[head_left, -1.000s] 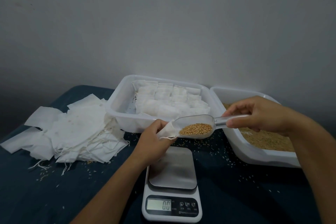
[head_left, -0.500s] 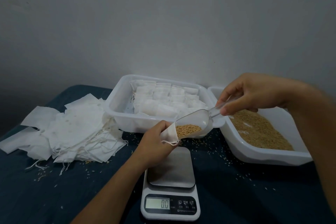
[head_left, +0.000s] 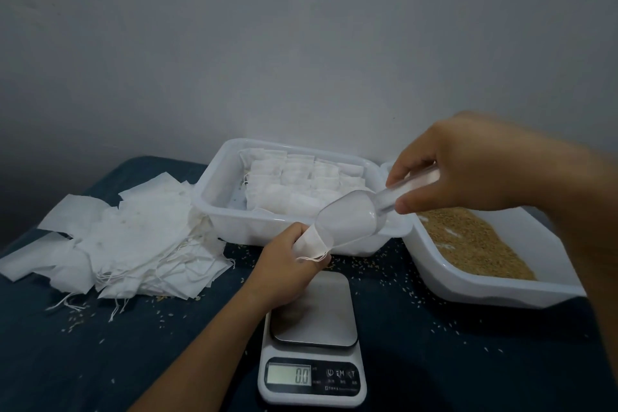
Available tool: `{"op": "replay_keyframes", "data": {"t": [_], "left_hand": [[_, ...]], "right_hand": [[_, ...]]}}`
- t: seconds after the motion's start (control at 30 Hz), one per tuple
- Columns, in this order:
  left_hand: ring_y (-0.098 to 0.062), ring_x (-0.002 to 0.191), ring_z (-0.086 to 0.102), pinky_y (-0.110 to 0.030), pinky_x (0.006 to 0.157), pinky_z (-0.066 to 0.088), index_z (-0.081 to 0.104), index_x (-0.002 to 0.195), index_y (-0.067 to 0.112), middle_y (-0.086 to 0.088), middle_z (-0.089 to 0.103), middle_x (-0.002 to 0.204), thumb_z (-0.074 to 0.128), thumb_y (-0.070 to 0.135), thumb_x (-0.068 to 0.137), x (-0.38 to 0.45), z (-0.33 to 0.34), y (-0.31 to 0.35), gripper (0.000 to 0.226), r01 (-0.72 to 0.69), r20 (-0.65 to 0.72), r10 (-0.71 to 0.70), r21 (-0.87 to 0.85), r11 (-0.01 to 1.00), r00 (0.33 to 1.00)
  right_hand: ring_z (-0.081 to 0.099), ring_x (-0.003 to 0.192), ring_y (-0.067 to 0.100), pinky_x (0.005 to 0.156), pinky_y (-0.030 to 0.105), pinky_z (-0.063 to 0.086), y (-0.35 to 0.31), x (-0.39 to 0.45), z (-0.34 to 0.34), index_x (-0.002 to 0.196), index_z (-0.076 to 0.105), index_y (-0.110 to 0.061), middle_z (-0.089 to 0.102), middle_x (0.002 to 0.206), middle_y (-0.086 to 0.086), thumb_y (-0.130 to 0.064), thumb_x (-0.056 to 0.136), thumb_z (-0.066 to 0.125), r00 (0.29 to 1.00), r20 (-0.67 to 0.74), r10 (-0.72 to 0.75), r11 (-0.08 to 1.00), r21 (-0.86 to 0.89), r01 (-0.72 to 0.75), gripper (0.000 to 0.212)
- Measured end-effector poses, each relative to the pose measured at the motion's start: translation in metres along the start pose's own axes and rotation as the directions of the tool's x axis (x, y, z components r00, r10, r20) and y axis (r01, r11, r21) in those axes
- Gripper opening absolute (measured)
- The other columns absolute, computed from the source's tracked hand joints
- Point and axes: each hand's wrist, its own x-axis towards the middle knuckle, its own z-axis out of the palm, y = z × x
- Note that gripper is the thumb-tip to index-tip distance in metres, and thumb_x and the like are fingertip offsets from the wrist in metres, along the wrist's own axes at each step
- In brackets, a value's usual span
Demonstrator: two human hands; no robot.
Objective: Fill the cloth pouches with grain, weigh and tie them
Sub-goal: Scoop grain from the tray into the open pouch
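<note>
My left hand [head_left: 287, 264] grips a small white cloth pouch [head_left: 309, 244] by its open mouth, just above the scale. My right hand [head_left: 465, 167] holds the handle of a clear plastic scoop [head_left: 354, 216], tilted steeply down with its lip inside the pouch mouth. No grain shows in the scoop bowl. The kitchen scale [head_left: 312, 344] sits below, its steel platform bare and its display reading 0.0. A white tub of brown grain [head_left: 475, 244] stands at the right.
A white tub [head_left: 234, 211] behind the scale holds several filled pouches. A heap of flat empty pouches [head_left: 127, 237] with loose strings lies at the left. Spilled grains dot the dark blue cloth around the scale. A grey wall stands behind.
My right hand rose and tipped the scoop from level to steeply down. The grain left the scoop bowl into the pouch. My left hand stayed in place.
</note>
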Motion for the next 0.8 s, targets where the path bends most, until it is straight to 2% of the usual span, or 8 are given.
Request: {"op": "replay_keyframes", "data": {"t": [0.07, 0.2, 0.3, 0.4, 0.5, 0.6, 0.7, 0.8], "left_hand": [[0.002, 0.072, 0.062, -0.01, 0.062, 0.045, 0.067, 0.101, 0.031, 0.013, 0.071, 0.088, 0.081, 0.03, 0.084, 0.001, 0.0, -0.001, 0.022, 0.023, -0.014, -0.023, 0.001, 1.0, 1.0], [0.004, 0.065, 0.059, -0.01, 0.058, 0.045, 0.066, 0.093, 0.029, 0.019, 0.069, 0.078, 0.08, 0.028, 0.086, 0.004, -0.002, -0.002, 0.016, 0.054, -0.028, -0.055, -0.048, 0.997, 0.998], [-0.001, 0.06, 0.059, -0.016, 0.054, 0.046, 0.068, 0.093, 0.026, 0.013, 0.066, 0.069, 0.079, 0.029, 0.087, 0.004, -0.001, 0.005, 0.012, 0.137, -0.012, -0.144, -0.242, 0.961, 0.99], [-0.007, 0.064, 0.057, -0.02, 0.052, 0.042, 0.068, 0.096, 0.021, 0.007, 0.063, 0.074, 0.079, 0.036, 0.076, 0.002, -0.004, 0.015, 0.027, 0.29, 0.113, -0.273, -0.543, 0.788, 0.955], [-0.009, 0.066, 0.058, -0.019, 0.046, 0.04, 0.08, 0.095, 0.021, 0.003, 0.066, 0.084, 0.084, 0.031, 0.073, 0.001, -0.013, 0.018, 0.024, 0.393, 0.296, -0.264, -0.768, 0.505, 0.918], [-0.014, 0.067, 0.058, -0.019, 0.046, 0.043, 0.074, 0.103, 0.017, -0.003, 0.063, 0.087, 0.08, 0.025, 0.08, 0.0, -0.017, 0.02, 0.026, 0.46, 0.416, -0.215, -0.856, 0.235, 0.884], [-0.02, 0.08, 0.063, -0.032, 0.067, 0.056, 0.069, 0.112, 0.016, -0.006, 0.064, 0.096, 0.083, 0.024, 0.079, -0.002, -0.019, 0.021, 0.037, 0.528, 0.516, -0.135, -0.846, 0.074, 0.846], [-0.024, 0.094, 0.067, -0.052, 0.09, 0.056, 0.073, 0.117, 0.016, -0.009, 0.067, 0.106, 0.089, 0.025, 0.074, -0.005, -0.021, 0.021, 0.046, 0.565, 0.563, -0.077, -0.825, 0.0, 0.823]], "right_hand": [[0.063, 0.075, -0.003, 0.071, 0.031, 0.055, 0.0, -0.006, -0.001, 0.102, 0.074, -0.056, 0.07, 0.081, -0.031, -0.073, 0.061, 0.067, 0.999, -0.037, -0.018, 0.999, -0.045, 0.016, 0.044], [0.057, 0.083, -0.02, 0.061, 0.023, 0.042, 0.021, -0.013, 0.0, 0.089, 0.07, -0.065, 0.062, 0.082, -0.046, -0.074, 0.061, 0.072, 0.995, -0.089, 0.039, 0.999, 0.032, -0.037, 0.03], [0.064, 0.08, -0.006, 0.066, 0.024, 0.044, 0.065, -0.009, 0.012, 0.088, 0.075, -0.057, 0.071, 0.08, -0.026, -0.07, 0.062, 0.079, 0.964, -0.188, 0.187, 0.965, 0.218, -0.145, 0.029], [0.064, 0.088, 0.012, 0.076, 0.033, 0.048, 0.126, 0.006, 0.043, 0.094, 0.078, -0.039, 0.069, 0.089, -0.014, -0.055, 0.079, 0.083, 0.878, -0.225, 0.422, 0.898, 0.238, -0.37, 0.023], [0.065, 0.087, 0.022, 0.086, 0.041, 0.055, 0.173, 0.018, 0.085, 0.096, 0.079, -0.022, 0.072, 0.092, 0.0, -0.045, 0.089, 0.08, 0.793, -0.061, 0.606, 0.795, 0.068, -0.602, 0.025], [0.067, 0.082, 0.019, 0.081, 0.039, 0.056, 0.199, 0.015, 0.12, 0.084, 0.078, -0.022, 0.073, 0.087, 0.0, -0.045, 0.089, 0.08, 0.746, 0.084, 0.661, 0.749, -0.017, -0.662, 0.024], [0.068, 0.083, 0.018, 0.082, 0.04, 0.058, 0.21, 0.011, 0.142, 0.077, 0.079, -0.027, 0.074, 0.087, -0.003, -0.052, 0.084, 0.082, 0.744, 0.103, 0.661, 0.745, 0.034, -0.666, 0.026], [0.067, 0.086, 0.014, 0.082, 0.037, 0.055, 0.208, 0.014, 0.159, 0.083, 0.078, -0.035, 0.072, 0.091, -0.01, -0.061, 0.083, 0.079, 0.768, 0.115, 0.63, 0.762, 0.1, -0.64, 0.027]]}}
